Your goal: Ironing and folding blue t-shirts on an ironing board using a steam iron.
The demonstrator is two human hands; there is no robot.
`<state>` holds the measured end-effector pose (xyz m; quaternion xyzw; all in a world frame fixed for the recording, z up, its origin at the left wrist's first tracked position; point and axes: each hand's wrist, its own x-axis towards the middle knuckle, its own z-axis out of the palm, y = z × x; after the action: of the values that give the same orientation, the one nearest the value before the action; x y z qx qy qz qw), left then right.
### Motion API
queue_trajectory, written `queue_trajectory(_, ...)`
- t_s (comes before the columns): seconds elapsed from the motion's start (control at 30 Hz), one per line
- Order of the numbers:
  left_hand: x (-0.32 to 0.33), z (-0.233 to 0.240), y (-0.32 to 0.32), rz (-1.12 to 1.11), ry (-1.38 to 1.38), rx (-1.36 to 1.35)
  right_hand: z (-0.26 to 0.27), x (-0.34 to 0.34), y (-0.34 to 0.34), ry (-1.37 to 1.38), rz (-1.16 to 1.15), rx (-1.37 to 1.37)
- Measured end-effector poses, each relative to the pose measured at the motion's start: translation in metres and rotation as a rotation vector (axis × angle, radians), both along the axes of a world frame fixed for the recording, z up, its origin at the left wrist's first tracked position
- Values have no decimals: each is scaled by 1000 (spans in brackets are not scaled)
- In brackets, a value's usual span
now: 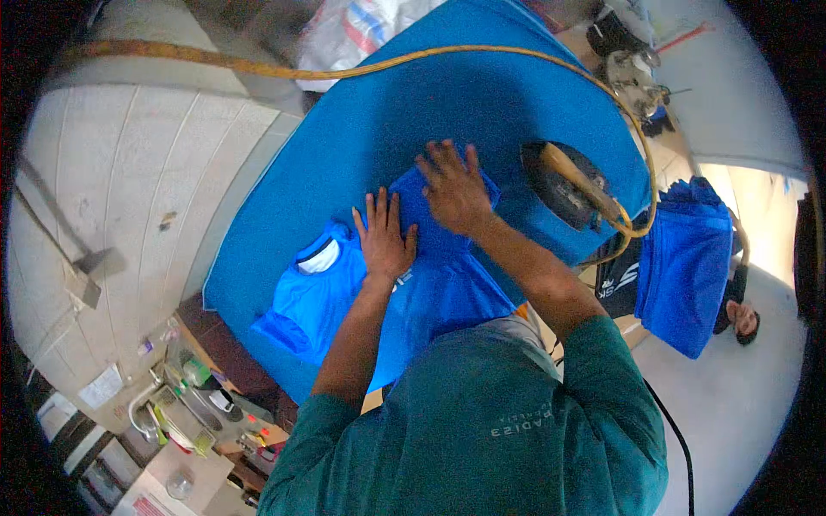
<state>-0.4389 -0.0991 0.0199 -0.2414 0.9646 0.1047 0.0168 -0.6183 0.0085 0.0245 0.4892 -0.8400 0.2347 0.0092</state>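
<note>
A blue short-sleeved shirt (322, 290) lies spread on a blue cloth-covered ironing table (335, 142), its collar toward the left and a dark band inside the neck. My left hand (386, 238) rests flat on the middle of the shirt, fingers apart. Farther up and right, my right hand (455, 190) lies palm down by the shirt's upper edge, its fingers spread and grasping nothing. An electric iron (571, 184) with a worn wooden handle stands on the table to the right of my right hand. The shirt's near end is partly hidden by my arms and body.
A yellowish cord or hose (452, 50) arcs over the table to the iron. Folded blue garments (684, 271) are stacked at the right, with a person (742, 316) beyond them. A white woven sack (361, 32) stands behind the table. Cluttered shelves (193, 393) are at lower left.
</note>
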Motion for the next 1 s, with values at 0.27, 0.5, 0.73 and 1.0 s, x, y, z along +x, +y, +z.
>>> queue_trajectory(0.27, 19, 1, 10, 229, 33, 2, -3, -60, -5, 49, -62, -13)
queue_trajectory(0.5, 5, -2, 4, 82, 9, 1, -2, -9, 17, -46, 391, 120)
queue_trajectory(0.73, 9, 13, 8, 63, 121, -2, 48, -40, 48, 85, 139, 75)
queue_trajectory(1.0, -23, 21, 63, -361, 210, 201, 89, -119, 159, -246, -380, 498)
